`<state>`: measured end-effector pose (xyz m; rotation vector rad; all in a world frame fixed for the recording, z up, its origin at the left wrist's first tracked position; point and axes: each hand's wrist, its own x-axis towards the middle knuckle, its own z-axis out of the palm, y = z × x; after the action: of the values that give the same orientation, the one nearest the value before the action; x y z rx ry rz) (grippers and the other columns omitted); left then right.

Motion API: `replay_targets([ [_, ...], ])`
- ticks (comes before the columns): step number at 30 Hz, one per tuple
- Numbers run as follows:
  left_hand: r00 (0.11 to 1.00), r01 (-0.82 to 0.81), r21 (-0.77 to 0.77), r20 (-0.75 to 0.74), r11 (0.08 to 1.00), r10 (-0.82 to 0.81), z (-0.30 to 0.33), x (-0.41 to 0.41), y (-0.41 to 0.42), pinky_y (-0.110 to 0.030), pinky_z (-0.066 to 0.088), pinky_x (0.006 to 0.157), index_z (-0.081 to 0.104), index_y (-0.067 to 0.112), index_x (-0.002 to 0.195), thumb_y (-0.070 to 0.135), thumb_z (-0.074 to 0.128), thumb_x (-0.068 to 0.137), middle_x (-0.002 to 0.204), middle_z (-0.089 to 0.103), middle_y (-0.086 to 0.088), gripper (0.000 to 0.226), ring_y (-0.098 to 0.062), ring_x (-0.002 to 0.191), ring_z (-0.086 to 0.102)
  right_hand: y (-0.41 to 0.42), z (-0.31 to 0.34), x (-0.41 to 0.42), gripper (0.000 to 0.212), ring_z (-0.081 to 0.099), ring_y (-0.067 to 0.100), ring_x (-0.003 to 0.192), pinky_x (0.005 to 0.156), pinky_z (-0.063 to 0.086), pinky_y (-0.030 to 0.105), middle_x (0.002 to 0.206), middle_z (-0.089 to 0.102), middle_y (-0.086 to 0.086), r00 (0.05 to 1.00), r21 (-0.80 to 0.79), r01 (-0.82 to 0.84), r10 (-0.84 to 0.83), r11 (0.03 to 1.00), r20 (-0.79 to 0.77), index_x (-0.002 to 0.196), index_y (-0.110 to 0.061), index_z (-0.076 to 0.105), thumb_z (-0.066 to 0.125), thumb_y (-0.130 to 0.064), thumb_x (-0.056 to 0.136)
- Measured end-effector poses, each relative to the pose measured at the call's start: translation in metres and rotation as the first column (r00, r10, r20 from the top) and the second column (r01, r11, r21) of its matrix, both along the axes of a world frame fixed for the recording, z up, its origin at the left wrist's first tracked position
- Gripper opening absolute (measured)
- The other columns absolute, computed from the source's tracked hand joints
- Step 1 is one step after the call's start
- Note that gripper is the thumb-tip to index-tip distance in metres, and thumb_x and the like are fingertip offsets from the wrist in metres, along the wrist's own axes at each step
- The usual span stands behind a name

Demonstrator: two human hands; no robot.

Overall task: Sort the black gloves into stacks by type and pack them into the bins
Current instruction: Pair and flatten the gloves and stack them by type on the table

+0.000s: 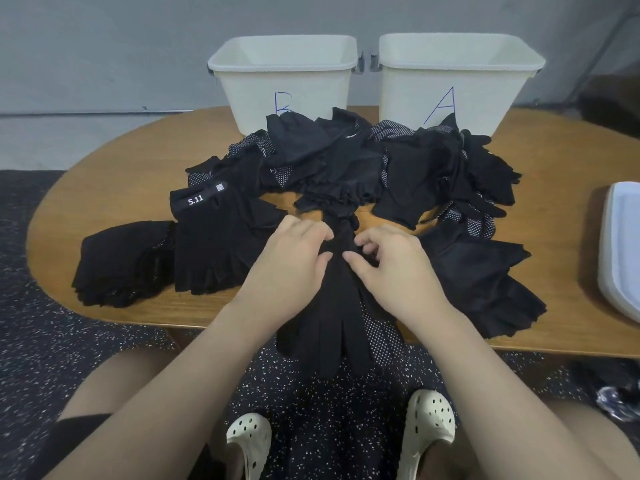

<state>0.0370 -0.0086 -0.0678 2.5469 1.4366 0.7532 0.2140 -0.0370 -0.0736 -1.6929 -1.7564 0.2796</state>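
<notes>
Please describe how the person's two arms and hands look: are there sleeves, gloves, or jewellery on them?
Both forearms are bare, with no sleeves in view. The left hand and the right hand wear no gloves. No rings, watch or bracelet show on the fingers or wrists. Nails look short and unpainted.

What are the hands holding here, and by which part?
Both the left hand and right hand pinch the full-finger black glove at its cuff end; its fingers hang over the table edge.
</notes>
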Motion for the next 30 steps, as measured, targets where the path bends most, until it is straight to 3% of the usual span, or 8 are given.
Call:
replay_targets([
  [4, 0.999, 0.023, 0.114, 0.029, 0.993, -0.027, -0.005, 0.0, -0.002, -0.043, 0.052, 0.084, 0.064, 0.01, 0.098, 0.006, 0.076, 0.087, 0.094, 0.063, 0.001, 0.017, -0.025, 0.097, 0.054, 0.008, 0.001, -0.003, 0.019, 0.051, -0.002, 0.078, 0.076, 0.046, 0.024, 0.093, 0.059, -0.01, 0.996, -0.028, -0.027, 0.025, 0.999, -0.09, 0.106, -0.02, 0.072, 0.077, -0.026, 0.089],
  [7, 0.998, 0.023, 0.161, 0.055, 0.987, -0.032, -0.008, 0.0, -0.002, -0.045, 0.052, 0.082, 0.062, 0.011, 0.095, 0.005, 0.078, 0.085, 0.093, 0.061, 0.002, 0.02, -0.024, 0.096, 0.054, 0.01, 0.003, -0.003, 0.01, 0.057, 0.005, 0.081, 0.074, 0.047, 0.025, 0.088, 0.061, -0.012, 0.986, -0.036, -0.088, 0.082, 0.995, -0.142, 0.091, -0.023, 0.068, 0.077, -0.02, 0.088],
  [10, 0.995, 0.007, 0.203, 0.095, 0.979, -0.027, -0.008, -0.001, -0.005, -0.043, 0.052, 0.079, 0.061, 0.01, 0.095, 0.003, 0.078, 0.084, 0.093, 0.06, 0.0, 0.022, -0.023, 0.09, 0.055, 0.01, 0.007, -0.002, 0.017, 0.061, 0.006, 0.079, 0.071, 0.048, 0.024, 0.084, 0.064, -0.014, 0.979, -0.037, -0.136, 0.128, 0.99, -0.16, 0.083, -0.028, 0.063, 0.075, -0.018, 0.089],
  [13, 0.972, -0.043, 0.14, 0.234, 0.989, 0.009, -0.003, 0.0, -0.011, -0.027, 0.048, 0.083, 0.059, 0.01, 0.104, 0.005, 0.078, 0.085, 0.096, 0.057, 0.002, 0.028, -0.011, 0.09, 0.054, 0.004, 0.015, -0.001, 0.015, 0.062, 0.003, 0.076, 0.068, 0.045, 0.013, 0.081, 0.065, -0.012, 0.949, 0.004, -0.188, 0.183, 0.982, -0.259, 0.088, -0.02, 0.061, 0.072, -0.011, 0.091],
  [17, 0.911, -0.042, -0.055, 0.409, 0.998, 0.061, 0.011, -0.001, -0.013, -0.011, 0.045, 0.091, 0.061, 0.016, 0.125, 0.022, 0.081, 0.087, 0.11, 0.06, 0.009, 0.043, 0.007, 0.103, 0.055, -0.002, 0.022, 0.005, 0.017, 0.063, 0.005, 0.078, 0.072, 0.048, 0.017, 0.082, 0.063, -0.005, 0.896, 0.026, -0.265, 0.257, 0.964, -0.363, 0.094, -0.016, 0.054, 0.068, -0.006, 0.095],
  [22, 0.832, -0.006, -0.254, 0.535, 0.967, 0.146, 0.023, 0.002, -0.005, -0.031, 0.058, 0.08, 0.073, 0.021, 0.096, 0.025, 0.077, 0.092, 0.087, 0.073, 0.01, 0.006, -0.007, 0.083, 0.07, 0.001, 0.023, 0.01, 0.022, 0.064, 0.018, 0.08, 0.08, 0.05, 0.027, 0.081, 0.063, 0.01, 0.841, 0.006, -0.214, 0.187, 0.977, -0.507, 0.089, -0.024, 0.053, 0.07, -0.011, 0.095],
  [26, 0.756, 0.031, -0.32, 0.628, 0.947, 0.187, 0.025, 0.01, 0.007, -0.043, 0.061, 0.085, 0.078, 0.016, 0.1, 0.02, 0.075, 0.093, 0.088, 0.077, 0.003, 0.008, -0.018, 0.086, 0.074, 0.004, 0.026, 0.011, 0.024, 0.057, 0.015, 0.071, 0.074, 0.048, 0.028, 0.072, 0.059, 0.001, 0.836, 0.013, -0.125, 0.113, 0.992, -0.537, 0.085, -0.023, 0.053, 0.072, -0.012, 0.095],
  [30, 0.721, 0.075, -0.405, 0.654, 0.911, 0.231, 0.02, 0.016, 0.02, -0.048, 0.061, 0.088, 0.076, 0.013, 0.101, 0.015, 0.072, 0.094, 0.087, 0.079, 0.0, 0.009, -0.019, 0.087, 0.076, 0.001, 0.023, 0.011, 0.031, 0.063, 0.009, 0.085, 0.079, 0.052, 0.022, 0.094, 0.064, -0.007, 0.925, 0.068, -0.039, 0.062, 0.997, -0.375, 0.113, -0.023, 0.056, 0.076, -0.014, 0.09],
])
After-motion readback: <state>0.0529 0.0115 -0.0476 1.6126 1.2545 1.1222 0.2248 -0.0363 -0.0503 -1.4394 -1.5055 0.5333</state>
